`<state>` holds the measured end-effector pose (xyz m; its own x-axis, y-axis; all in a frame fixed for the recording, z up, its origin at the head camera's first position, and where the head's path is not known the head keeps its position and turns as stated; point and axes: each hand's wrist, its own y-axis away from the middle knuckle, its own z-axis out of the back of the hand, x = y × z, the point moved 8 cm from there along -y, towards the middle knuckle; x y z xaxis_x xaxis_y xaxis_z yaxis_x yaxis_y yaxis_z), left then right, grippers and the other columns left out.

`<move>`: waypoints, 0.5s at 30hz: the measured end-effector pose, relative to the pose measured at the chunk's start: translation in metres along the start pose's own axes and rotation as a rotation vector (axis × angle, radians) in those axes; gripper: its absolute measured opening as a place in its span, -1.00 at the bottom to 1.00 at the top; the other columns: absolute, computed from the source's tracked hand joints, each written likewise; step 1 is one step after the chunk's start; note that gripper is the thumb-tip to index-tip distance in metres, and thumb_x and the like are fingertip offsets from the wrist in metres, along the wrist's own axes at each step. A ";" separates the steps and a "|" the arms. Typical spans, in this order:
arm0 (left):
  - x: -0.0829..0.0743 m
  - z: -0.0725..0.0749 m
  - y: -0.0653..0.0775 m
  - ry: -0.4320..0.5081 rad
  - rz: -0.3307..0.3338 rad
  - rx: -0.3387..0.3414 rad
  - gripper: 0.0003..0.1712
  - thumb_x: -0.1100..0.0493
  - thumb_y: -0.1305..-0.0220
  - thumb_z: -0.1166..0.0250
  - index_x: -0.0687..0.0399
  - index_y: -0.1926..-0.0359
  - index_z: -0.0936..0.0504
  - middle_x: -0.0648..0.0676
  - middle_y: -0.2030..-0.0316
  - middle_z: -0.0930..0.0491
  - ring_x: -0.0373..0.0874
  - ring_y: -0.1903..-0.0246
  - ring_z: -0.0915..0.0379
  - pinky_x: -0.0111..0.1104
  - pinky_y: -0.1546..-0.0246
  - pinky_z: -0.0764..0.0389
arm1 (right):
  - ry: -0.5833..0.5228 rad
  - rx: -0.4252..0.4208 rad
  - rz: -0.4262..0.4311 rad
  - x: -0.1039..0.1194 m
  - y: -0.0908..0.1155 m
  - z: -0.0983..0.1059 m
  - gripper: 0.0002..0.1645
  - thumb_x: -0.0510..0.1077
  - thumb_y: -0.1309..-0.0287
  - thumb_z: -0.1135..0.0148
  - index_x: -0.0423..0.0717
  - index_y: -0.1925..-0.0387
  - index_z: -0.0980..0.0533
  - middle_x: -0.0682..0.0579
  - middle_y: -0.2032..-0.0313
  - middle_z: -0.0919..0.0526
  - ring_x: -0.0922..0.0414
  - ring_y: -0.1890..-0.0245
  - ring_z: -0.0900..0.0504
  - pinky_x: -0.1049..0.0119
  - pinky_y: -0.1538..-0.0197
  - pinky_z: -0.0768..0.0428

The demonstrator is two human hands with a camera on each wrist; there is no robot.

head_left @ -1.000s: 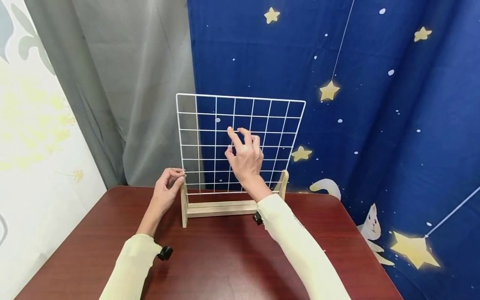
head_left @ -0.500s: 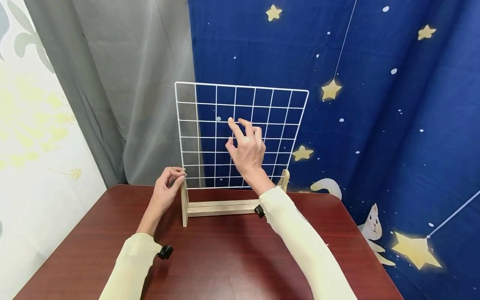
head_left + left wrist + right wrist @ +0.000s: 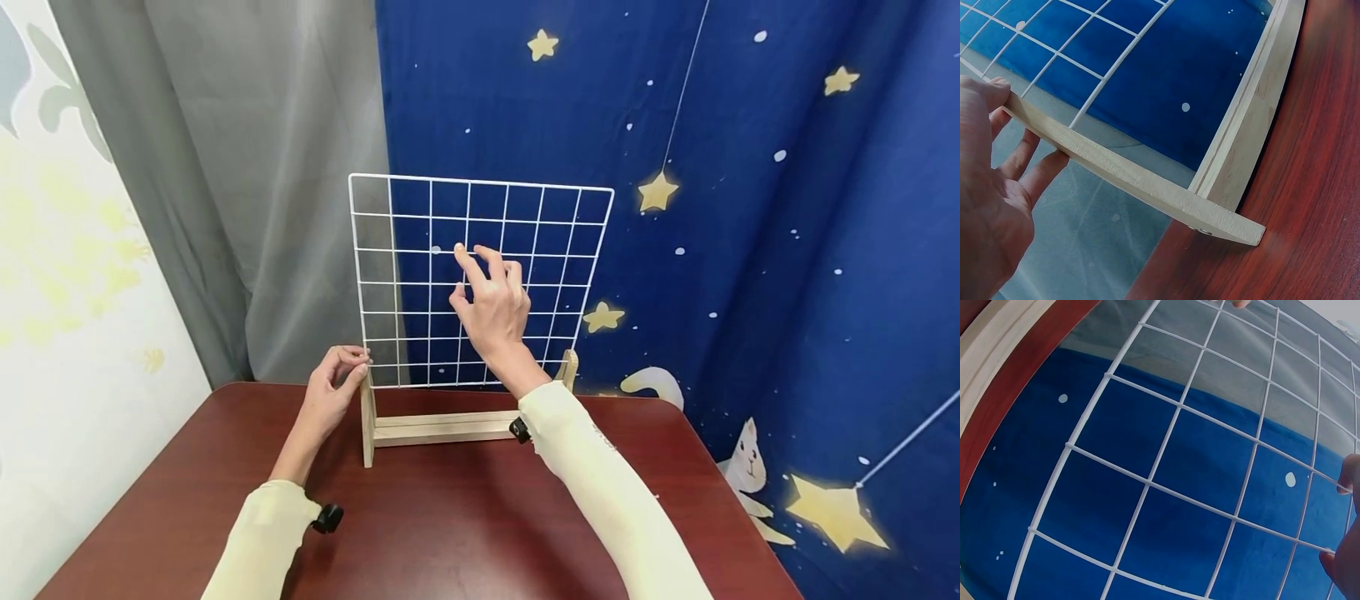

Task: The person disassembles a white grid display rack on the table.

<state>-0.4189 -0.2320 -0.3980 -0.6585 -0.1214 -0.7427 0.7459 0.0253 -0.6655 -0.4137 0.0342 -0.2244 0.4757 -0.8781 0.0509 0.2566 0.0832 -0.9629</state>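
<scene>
My right hand grips a white wire grid panel near its middle, with curled fingers at the wires. At the left, my left hand pinches the top end of the left side post of a light wooden stand. In the left wrist view, thumb and fingers lie on either side of this post, and the grid's edge wire meets it. The grid's lower edge stands above the stand's crossbar. My right forearm partly hides the right post.
The stand rests on a dark red-brown wooden table. Behind it hang a grey curtain and a blue curtain printed with stars. A white patterned surface rises at the left.
The grid and my right hand have risen slightly relative to the stand. My left hand stays at the left post. The whole head view has shifted slightly.
</scene>
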 end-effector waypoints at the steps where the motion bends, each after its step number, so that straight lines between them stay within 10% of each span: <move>1: 0.000 0.001 0.001 -0.001 0.000 -0.001 -0.90 0.47 -0.45 -0.24 0.52 0.13 -0.51 0.39 -0.09 -0.54 -0.43 -0.10 -0.65 -0.65 -0.17 -0.56 | 0.002 0.000 0.004 0.001 0.000 0.000 -0.34 -0.12 -0.14 -0.43 0.31 -0.31 -0.62 0.10 -0.27 -0.65 -0.02 0.00 -0.63 0.19 0.43 -0.71; 15: -0.001 0.000 0.004 0.010 0.001 -0.004 -0.87 0.45 -0.47 -0.24 0.55 0.11 -0.50 0.49 -0.16 -0.55 -0.41 -0.14 -0.65 -0.66 -0.14 -0.59 | -0.004 -0.012 0.027 0.000 -0.018 0.011 -0.35 -0.08 -0.19 -0.42 0.31 -0.34 -0.59 0.06 -0.24 -0.64 -0.01 0.03 -0.62 0.21 0.45 -0.70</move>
<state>-0.4147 -0.2318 -0.3998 -0.6590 -0.1115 -0.7439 0.7460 0.0295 -0.6653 -0.4091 0.0374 -0.2044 0.4859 -0.8736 0.0263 0.2339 0.1010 -0.9670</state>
